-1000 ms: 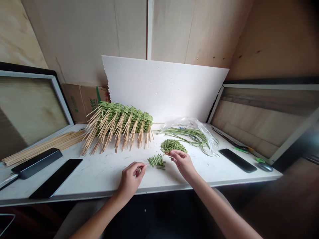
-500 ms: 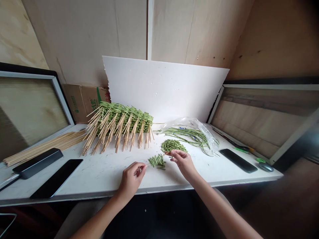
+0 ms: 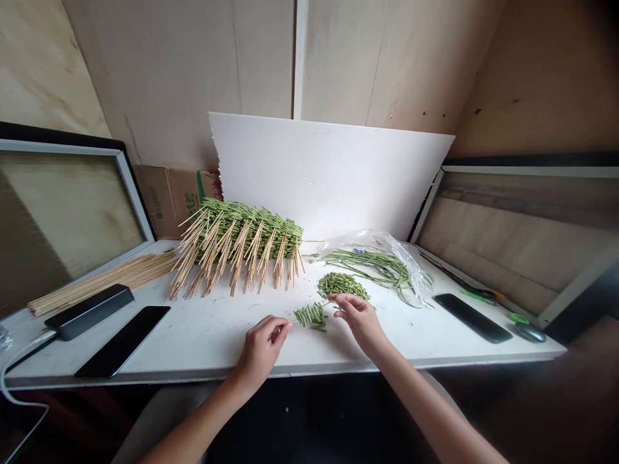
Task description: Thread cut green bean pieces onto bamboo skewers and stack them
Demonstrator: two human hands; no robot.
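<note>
Left hand (image 3: 265,341): fingers closed on one end of a bamboo skewer (image 3: 327,303).
Right hand (image 3: 360,319): pinches the other end, near the cut-bean pile (image 3: 341,283).
Green bean pieces (image 3: 308,314): threaded side by side between the hands.
Skewering step: apparently seating or spacing pieces.
Next move: likely calls for gentle, level pressure.

Cardboard box (image 3: 167,216): green and red characters (image 3: 190,205), too small to read.
</note>
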